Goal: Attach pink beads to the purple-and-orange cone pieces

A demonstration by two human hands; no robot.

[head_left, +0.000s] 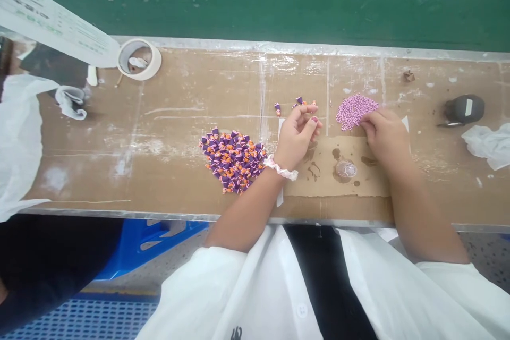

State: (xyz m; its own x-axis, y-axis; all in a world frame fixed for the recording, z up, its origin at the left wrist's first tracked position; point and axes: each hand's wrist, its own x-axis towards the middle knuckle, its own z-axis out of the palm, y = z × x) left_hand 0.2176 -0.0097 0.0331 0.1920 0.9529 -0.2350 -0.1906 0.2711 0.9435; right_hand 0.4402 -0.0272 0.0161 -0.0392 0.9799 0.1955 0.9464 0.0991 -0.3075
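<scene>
My left hand [298, 135], with a white scrunchie [282, 168] at the wrist, is held with curled fingers and the thumb near them; anything pinched there is too small to make out. Just beyond its fingertips lie a few tiny purple-and-orange figures [278, 109]. My right hand [385, 137] has thumb and fingertips pressed together at the right edge of a heap of small pink pieces [354, 111]; what they pinch is hidden. Between my forearms, a small clear lump or dish [346, 169] sits on a taped-down cardboard sheet [319, 187] with wet spots.
A large pile of purple-and-orange figures [233, 159] lies left of my left forearm. Farther left are a tape roll [156, 61], a leaning printed sheet [59, 24] and white plastic [18, 138]. On the right are a dark round object [465, 109] and crumpled white plastic [490, 146].
</scene>
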